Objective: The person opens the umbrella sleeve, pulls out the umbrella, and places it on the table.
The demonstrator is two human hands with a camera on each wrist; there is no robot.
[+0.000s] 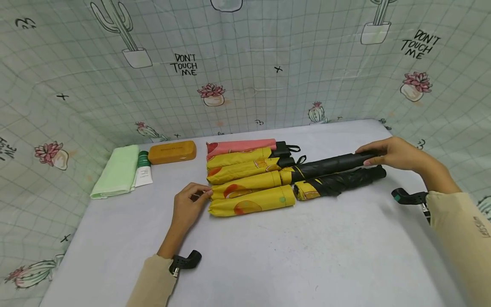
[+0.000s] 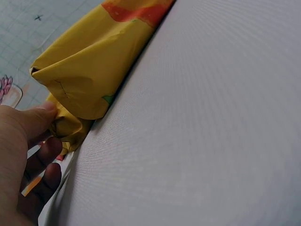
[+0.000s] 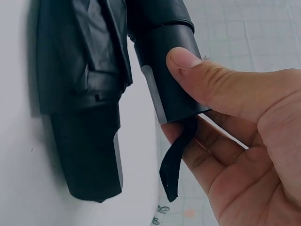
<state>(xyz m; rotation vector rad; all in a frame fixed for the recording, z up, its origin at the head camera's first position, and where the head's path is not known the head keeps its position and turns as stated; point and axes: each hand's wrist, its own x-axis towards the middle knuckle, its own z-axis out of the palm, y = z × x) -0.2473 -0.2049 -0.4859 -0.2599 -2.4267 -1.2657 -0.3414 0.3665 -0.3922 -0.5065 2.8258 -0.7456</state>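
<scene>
Hands [image 1: 189, 204] [image 1: 397, 152] pinch yellow sleeve [image 1: 249, 186] and black umbrella [image 1: 330, 166], which partly hide some fingers [image 3: 203, 159].

The person's left hand [image 1: 187, 207] and right hand [image 1: 397, 154] are bare, the left sleeve [image 1: 152, 281] and right sleeve [image 1: 458, 238] are beige, the latter with dark lettering [image 1: 481, 226], and curved black wrist devices [image 1: 188, 261] show small silvery parts [image 1: 176, 271].

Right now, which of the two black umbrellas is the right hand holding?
The farther black umbrella, its handle pinched by the right hand; the nearer black umbrella lies untouched.
</scene>
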